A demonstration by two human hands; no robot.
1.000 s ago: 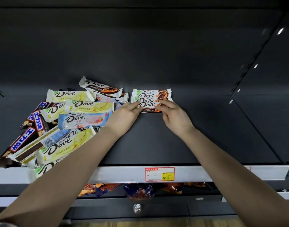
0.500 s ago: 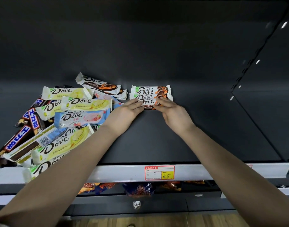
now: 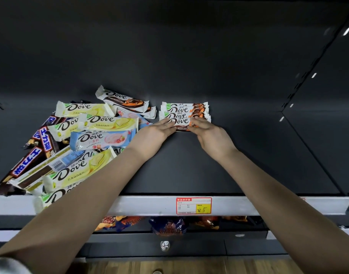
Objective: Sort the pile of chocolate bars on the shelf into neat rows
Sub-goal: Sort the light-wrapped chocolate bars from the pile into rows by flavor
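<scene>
A loose pile of chocolate bars (image 3: 102,123) covers the left of the dark shelf (image 3: 189,171): yellow, blue and brown Dove bars and dark Snickers bars (image 3: 25,163). At the shelf's middle back lies a neat row of orange-and-brown Dove bars (image 3: 184,113), overlapping front to back. My left hand (image 3: 154,135) rests with straight fingers on the left end of the front bar (image 3: 182,124). My right hand (image 3: 211,135) touches its right end, fingers nearly straight.
The shelf's right half is bare and ends at a dark side panel (image 3: 318,135). A grey front rail (image 3: 130,204) carries a red-and-yellow price tag (image 3: 193,205). Wrapped snacks (image 3: 167,226) lie on the shelf below.
Both hands stayed on the front bar of the row and pressed it slightly back against the others. The view tilted a little.
</scene>
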